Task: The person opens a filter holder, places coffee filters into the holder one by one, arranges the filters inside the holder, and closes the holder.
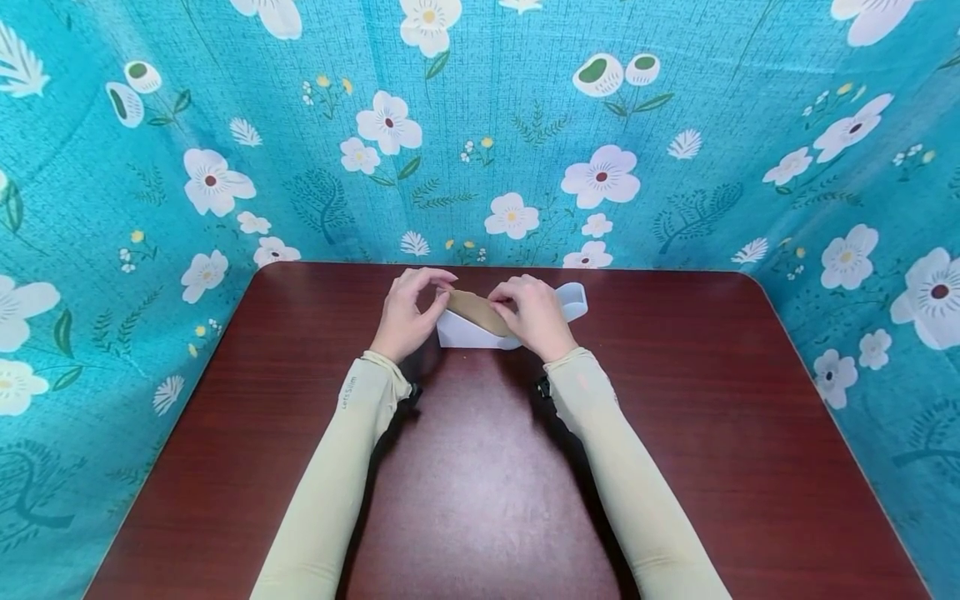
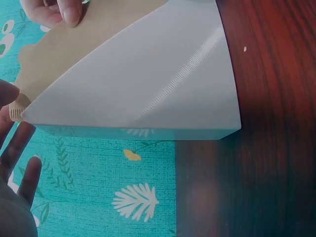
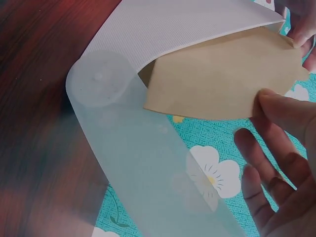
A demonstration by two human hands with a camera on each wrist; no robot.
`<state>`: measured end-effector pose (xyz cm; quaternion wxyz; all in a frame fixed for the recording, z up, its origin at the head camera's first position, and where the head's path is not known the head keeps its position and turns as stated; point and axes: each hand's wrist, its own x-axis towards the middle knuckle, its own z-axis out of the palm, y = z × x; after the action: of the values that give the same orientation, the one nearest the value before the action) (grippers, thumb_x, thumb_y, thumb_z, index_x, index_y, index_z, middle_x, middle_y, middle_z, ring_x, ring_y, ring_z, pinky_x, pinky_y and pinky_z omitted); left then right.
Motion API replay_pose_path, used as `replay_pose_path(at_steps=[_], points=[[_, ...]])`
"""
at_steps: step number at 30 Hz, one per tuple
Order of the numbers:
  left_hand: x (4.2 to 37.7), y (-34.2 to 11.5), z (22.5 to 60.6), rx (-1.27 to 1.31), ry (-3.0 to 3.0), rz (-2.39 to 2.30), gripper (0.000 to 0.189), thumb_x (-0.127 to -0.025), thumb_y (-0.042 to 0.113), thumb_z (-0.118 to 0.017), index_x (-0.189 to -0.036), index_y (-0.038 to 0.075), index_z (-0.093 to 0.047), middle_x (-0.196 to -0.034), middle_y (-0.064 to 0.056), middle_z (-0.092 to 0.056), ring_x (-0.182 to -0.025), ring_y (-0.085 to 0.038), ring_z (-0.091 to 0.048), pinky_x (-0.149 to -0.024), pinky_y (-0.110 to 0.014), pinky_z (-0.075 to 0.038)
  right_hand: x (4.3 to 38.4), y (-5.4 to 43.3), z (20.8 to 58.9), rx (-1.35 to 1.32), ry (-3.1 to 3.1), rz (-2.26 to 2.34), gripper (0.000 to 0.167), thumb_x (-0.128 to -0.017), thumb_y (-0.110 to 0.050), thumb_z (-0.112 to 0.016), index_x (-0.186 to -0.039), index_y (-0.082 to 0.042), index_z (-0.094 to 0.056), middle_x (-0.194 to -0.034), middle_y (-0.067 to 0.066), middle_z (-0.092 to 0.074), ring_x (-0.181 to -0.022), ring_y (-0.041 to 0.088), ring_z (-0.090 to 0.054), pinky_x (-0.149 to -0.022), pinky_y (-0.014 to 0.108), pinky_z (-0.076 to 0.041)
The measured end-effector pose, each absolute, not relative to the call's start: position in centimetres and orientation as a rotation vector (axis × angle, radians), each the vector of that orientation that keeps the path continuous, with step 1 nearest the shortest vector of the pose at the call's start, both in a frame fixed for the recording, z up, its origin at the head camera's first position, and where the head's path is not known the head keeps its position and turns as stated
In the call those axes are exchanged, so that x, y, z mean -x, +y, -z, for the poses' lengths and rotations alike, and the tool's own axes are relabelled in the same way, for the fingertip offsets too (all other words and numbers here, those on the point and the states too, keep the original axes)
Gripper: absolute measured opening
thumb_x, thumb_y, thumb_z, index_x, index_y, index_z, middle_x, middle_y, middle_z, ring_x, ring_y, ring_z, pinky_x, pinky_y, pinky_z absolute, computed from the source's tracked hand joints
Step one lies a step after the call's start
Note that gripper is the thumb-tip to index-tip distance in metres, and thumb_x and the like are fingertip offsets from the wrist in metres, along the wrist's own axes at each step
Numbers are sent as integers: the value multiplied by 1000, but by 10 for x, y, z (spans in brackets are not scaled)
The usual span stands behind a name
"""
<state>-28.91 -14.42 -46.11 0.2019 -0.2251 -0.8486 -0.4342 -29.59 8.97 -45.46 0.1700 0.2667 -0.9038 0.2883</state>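
Observation:
A white, ribbed coffee filter holder (image 1: 467,335) stands near the far side of the table, its slanted mouth exposing brown paper coffee filters (image 1: 478,312). Its translucent lid (image 3: 133,148) is swung out on a round hinge to the right. My left hand (image 1: 408,310) pinches the filters' left end, thumb in front, by the crimped edge (image 2: 17,113) at the holder's corner. With thumb and fingers, my right hand (image 1: 534,310) grips the filters' upper edge further right. In the right wrist view the filters' right end sticks up out of the holder, over the lid. The filters' lower part is hidden inside.
The dark red-brown table (image 1: 480,483) stretches toward me under both sleeved forearms. A turquoise flowered cloth (image 1: 480,125) hangs right behind the table's far edge and along both sides. One tiny pale speck (image 2: 245,49) lies on the tabletop near the holder.

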Motion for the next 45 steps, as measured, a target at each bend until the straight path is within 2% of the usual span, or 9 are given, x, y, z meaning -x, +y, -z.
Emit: replay_pose_path(at_steps=[9,21,30,39,45], points=[[291,-147,459,627,-2346,1218,23,-97,8,-70,-119,11,-72,-104,-5,-77,-104,-31,-60,-97,-47,-40,298,90,452,-739,-2525,-884,5,-90,-13,-82,-95,-12,-82,-91,5,-77,-88,24,-69,-77,41,-55],[291,-147,462,610,-2361,1209,23,-97,9,-70,-120,13,-72,-105,-3,-76,-104,-22,-59,-98,-45,-41,304,92,455,-751,-2499,-901,6,-89,-15,-83,-95,-14,-84,-90,4,-78,-88,23,-69,-75,40,-55],[291,-148,463,611,-2349,1215,23,-97,8,-70,-120,12,-72,-105,-5,-76,-104,-30,-61,-98,-45,-41,308,90,452,-779,-2478,-898,7,-89,-14,-82,-96,-12,-84,-89,5,-78,-83,24,-67,-72,40,-54],[290,-147,463,610,-2371,1208,23,-98,9,-69,-121,12,-71,-106,-4,-77,-103,-23,-60,-98,-46,-41,305,89,448,-746,-2702,-847,5,-91,-14,-81,-95,-12,-83,-89,3,-79,-80,21,-71,-75,39,-56],[293,-145,464,638,-2380,1171,23,-98,8,-69,-120,12,-72,-102,-5,-76,-101,-28,-61,-97,-49,-40,302,85,447,-792,-2723,-749,4,-91,-15,-80,-94,-13,-82,-85,2,-77,-78,20,-69,-71,39,-54]])
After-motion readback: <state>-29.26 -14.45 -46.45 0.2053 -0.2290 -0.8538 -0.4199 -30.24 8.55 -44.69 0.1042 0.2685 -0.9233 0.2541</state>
